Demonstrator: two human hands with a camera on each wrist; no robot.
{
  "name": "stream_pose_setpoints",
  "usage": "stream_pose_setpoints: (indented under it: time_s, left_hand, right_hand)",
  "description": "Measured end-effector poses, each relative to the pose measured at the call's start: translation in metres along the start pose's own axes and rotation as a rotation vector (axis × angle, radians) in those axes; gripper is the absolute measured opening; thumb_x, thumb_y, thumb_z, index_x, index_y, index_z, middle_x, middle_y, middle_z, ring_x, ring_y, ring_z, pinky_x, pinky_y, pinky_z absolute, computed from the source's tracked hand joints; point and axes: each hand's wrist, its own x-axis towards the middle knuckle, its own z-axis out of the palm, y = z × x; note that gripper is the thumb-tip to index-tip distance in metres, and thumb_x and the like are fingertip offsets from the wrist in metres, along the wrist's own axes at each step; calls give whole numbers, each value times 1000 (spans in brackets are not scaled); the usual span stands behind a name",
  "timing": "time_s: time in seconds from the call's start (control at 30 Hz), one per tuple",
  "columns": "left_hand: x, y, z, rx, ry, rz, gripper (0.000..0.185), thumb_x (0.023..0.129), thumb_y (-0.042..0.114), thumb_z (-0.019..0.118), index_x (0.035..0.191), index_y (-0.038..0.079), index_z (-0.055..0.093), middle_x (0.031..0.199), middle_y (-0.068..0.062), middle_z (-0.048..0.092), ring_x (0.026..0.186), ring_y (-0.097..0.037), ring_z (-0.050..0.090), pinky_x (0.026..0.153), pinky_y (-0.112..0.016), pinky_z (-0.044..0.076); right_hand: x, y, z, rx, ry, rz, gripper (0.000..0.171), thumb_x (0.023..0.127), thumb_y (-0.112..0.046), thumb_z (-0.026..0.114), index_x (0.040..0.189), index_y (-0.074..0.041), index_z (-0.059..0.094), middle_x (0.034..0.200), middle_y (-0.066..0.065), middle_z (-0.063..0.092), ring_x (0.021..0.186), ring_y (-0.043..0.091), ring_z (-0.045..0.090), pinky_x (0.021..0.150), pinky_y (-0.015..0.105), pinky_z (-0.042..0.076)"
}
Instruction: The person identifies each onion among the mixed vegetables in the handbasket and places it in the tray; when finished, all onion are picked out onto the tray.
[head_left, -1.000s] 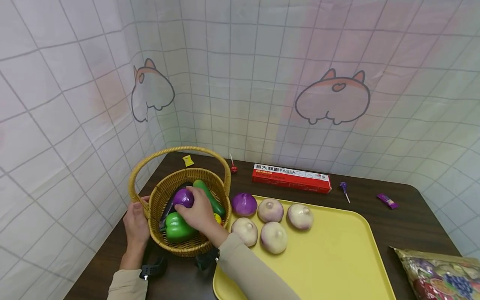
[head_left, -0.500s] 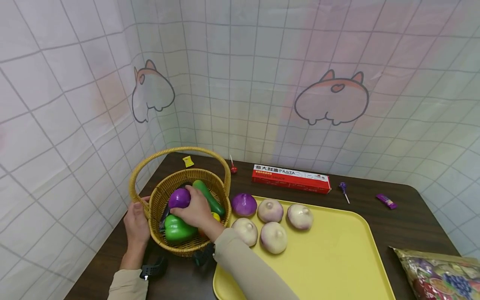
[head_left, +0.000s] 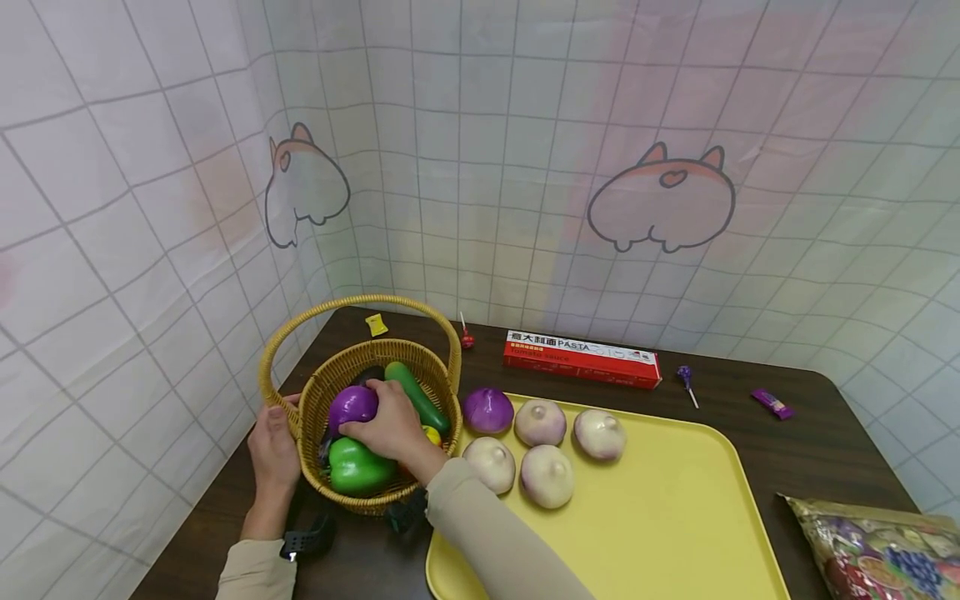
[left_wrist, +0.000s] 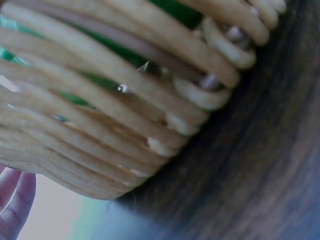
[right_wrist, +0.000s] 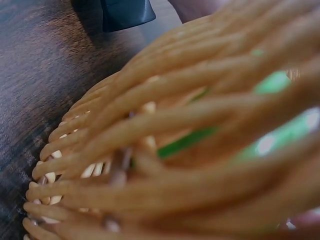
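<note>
From where I am standing, the person's left hand is gripping the left rim of the wicker basket, fingers curled over the edge; the left wrist view is showing only the woven wall close up and blurred. The basket is sitting at the left end of the dark table, near the tiled wall. Inside it, the right hand is closing its fingers around a purple onion, which is lying on top of a green pepper. A green cucumber is leaning just behind the hand. Just right of the basket, a yellow tray is carrying another purple onion and four pale onions in two short rows. Behind the tray a red pasta box is lying flat.
</note>
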Motion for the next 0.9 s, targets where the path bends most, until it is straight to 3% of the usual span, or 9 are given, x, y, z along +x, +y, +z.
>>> stream_pose_setpoints:
  time_s: [0.23,0.43,0.73,0.9]
  left_hand:
    - [0,0,-1,-9,-6,-5,56,107,38,30,108,-8,64,105,-21,66,77,-2,54,68,-12,39]
    - [0,-1,-1,-15,-10,-3,54,108,36,30,106,-8,63,108,-22,66,78,-3,56,67,-11,40]
    - [0,-2,0,-10,-7,10,56,107,37,30,107,-8,63,106,-22,66,78,-2,55,67,-12,39]
    - [0,-2,-2,-41,-4,9,55,107,37,33,112,-7,65,93,-16,64,73,-2,56,64,-11,41]
  right_hand:
    - [-1,-1,-1,0,-35,11,70,78,-44,80,136,-22,48,122,2,60,104,17,59,85,34,50]
    - [-1,0,1,10,9,9,72,75,-45,83,133,-22,47,120,1,50,103,18,57,85,34,49]
    - [-12,-3,-11,135,86,-126,77,77,-35,83,141,-21,42,129,4,43,112,19,54,91,36,48]
    - [-26,-8,-29,180,97,-182,75,79,-35,81,142,-23,41,132,1,46,115,17,53,92,38,48]
